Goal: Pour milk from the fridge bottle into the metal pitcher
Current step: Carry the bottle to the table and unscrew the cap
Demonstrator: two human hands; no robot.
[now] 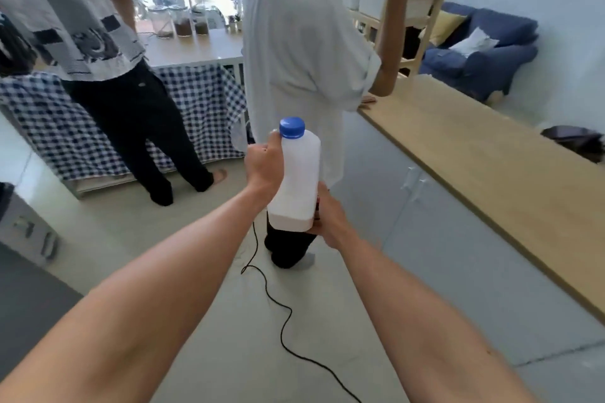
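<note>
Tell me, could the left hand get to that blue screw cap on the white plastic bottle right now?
Probably yes. The left hand already grips the white plastic bottle high up, its thumb beside the blue screw cap, and nothing covers it. The right hand steadies the base.

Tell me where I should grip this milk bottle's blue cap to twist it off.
Grip the blue cap around its ribbed rim, coming from above. The milk bottle stands upright with the cap bare on top. The left hand holds the side near the neck; the right hand supports the base.
</note>
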